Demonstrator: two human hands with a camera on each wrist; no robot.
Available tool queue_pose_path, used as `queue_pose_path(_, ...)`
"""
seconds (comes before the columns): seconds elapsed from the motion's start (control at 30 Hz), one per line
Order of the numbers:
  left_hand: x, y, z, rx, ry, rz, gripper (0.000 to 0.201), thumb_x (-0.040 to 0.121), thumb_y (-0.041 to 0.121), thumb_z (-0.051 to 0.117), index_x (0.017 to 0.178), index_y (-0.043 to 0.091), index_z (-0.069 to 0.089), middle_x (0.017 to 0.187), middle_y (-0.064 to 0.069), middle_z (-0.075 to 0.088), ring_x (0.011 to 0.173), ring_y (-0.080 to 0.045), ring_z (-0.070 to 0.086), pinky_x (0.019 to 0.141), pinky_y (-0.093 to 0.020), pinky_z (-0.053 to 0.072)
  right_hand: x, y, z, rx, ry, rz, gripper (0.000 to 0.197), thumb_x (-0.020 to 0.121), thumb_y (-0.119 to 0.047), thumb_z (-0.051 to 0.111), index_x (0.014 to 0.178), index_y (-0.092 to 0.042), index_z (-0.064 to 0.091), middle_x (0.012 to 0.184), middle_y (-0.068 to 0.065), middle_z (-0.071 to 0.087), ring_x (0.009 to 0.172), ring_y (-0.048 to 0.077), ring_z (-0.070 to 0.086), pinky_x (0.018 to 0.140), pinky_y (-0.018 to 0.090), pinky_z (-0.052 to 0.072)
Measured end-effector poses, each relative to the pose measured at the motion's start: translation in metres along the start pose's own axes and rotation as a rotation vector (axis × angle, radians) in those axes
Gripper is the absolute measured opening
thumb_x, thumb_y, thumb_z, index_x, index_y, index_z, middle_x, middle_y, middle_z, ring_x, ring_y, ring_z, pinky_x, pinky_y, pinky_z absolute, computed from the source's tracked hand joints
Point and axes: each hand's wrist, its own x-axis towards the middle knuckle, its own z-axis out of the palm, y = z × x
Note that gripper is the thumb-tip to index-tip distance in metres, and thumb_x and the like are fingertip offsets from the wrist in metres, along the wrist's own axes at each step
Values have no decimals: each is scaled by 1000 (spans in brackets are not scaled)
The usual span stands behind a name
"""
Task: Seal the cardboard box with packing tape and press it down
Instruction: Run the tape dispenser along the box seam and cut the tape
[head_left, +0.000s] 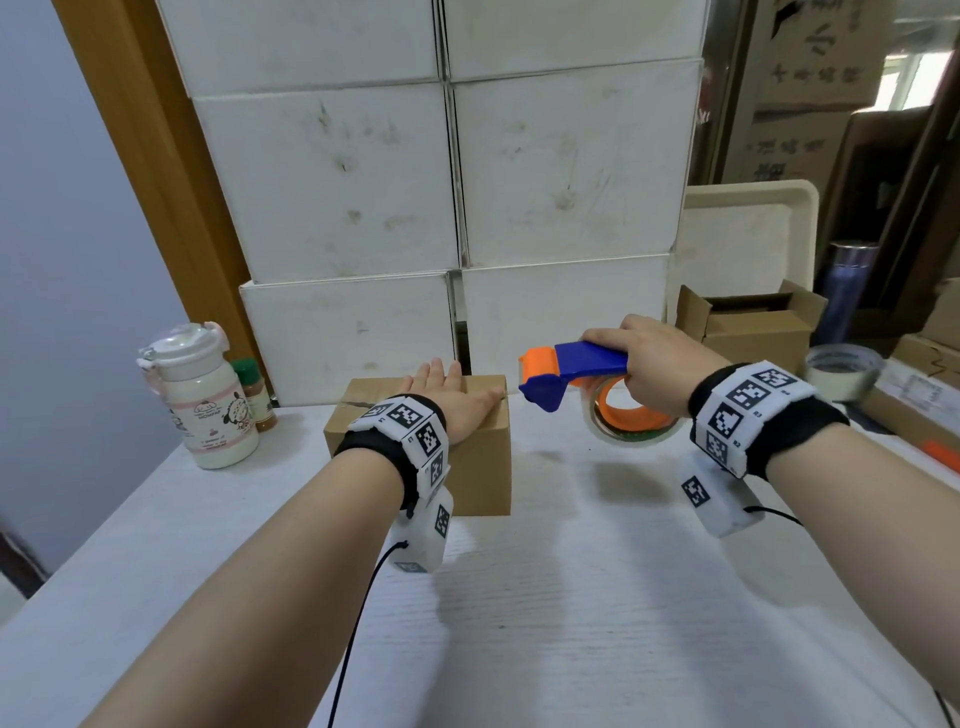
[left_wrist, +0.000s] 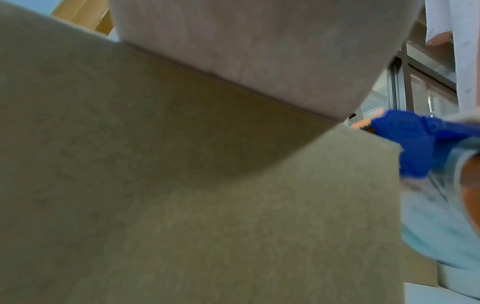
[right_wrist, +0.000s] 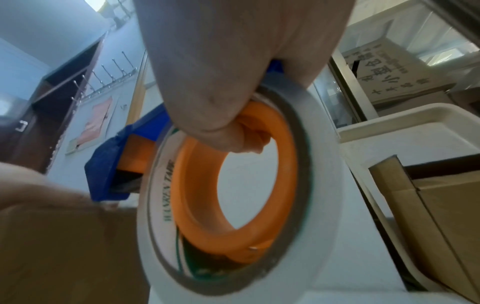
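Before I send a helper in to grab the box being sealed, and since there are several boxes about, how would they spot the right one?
Start at the wall of stacked white boxes at the back of the white table. The cardboard box stands right in front of them, left of the tape dispenser. Unlike the open brown box on the right, its flaps are closed, with the left hand flat on top.

Box (head_left: 480, 457) brown – dispenser (head_left: 571, 371) blue, orange – wristbands (head_left: 748, 415) black-white checked.
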Motion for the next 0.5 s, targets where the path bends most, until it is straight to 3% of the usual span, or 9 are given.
queue_pose_path(0.27, 6, -6, 4, -51, 3, 46, 65, 96, 53, 1, 154, 24, 2, 162, -3, -7, 149, -18, -8, 122, -39, -4, 23, -17, -39, -77, 171, -80, 58, 85, -1, 46, 132, -34, 46, 105, 6, 50, 94, 25, 47, 80, 33, 36)
queue_pose_path(0.5, -1, -1, 2, -63, 15, 12, 69, 97, 55, 5, 154, 16, 0, 161, -5, -9, 149, -19, -8, 122, -37, -5, 10, -5, -15, -32, 14, -7, 63, 84, 3, 43, 135, -35, 45, 99, 1, 45, 91, 24, 49, 79, 31, 37)
